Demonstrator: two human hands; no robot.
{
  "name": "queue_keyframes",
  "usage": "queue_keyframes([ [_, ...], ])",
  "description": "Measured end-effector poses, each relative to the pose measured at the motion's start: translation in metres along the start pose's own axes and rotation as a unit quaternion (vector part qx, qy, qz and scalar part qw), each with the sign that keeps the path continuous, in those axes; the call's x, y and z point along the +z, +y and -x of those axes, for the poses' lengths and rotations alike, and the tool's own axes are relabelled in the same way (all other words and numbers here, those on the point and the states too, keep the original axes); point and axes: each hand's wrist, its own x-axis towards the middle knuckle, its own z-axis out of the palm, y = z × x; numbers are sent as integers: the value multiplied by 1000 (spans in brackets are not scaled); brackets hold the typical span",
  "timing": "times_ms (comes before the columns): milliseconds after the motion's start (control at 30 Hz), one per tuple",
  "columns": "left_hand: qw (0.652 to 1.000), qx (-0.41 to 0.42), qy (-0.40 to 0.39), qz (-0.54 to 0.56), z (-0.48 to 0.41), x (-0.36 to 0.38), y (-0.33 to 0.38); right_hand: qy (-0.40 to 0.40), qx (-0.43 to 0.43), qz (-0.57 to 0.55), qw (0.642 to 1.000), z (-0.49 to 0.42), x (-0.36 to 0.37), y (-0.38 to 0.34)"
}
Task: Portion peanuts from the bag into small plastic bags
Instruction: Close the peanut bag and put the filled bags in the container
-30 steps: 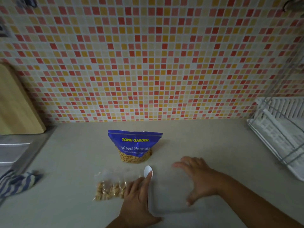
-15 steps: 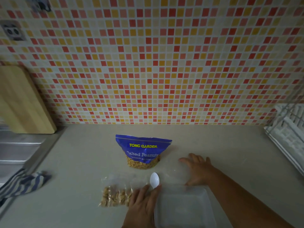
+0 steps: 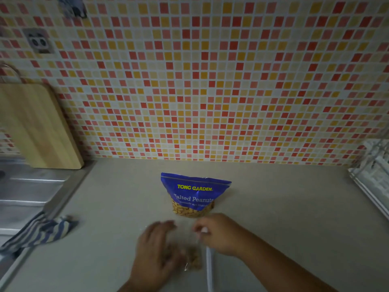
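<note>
The blue Tong Garden salted peanuts bag (image 3: pixel 194 193) stands upright on the counter just beyond my hands. My left hand (image 3: pixel 155 253) lies over a small clear plastic bag of peanuts (image 3: pixel 194 259) and grips it; only the bag's right end shows past my thumb. Close to the right, my right hand (image 3: pixel 219 236) is curled around a white spoon (image 3: pixel 203 230), of which only a blurred bit shows between the fingers. A clear plastic container (image 3: pixel 208 270) sits under my right forearm, with its left rim in view.
A striped cloth (image 3: pixel 42 231) lies at the counter's left edge beside the steel sink (image 3: pixel 25 192). A wooden cutting board (image 3: pixel 35 127) leans on the tiled wall. A white dish rack (image 3: pixel 372 180) stands at the right.
My right hand left the container's far edge and moved left onto the spoon. My left hand slid up over the small peanut bag. The view tilted up.
</note>
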Motion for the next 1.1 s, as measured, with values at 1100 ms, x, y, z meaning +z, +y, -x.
queue_keyframes([
  [1100,872,-237,-268,333,-102,-73,49,173,-9,168,970,31,-41,-22],
])
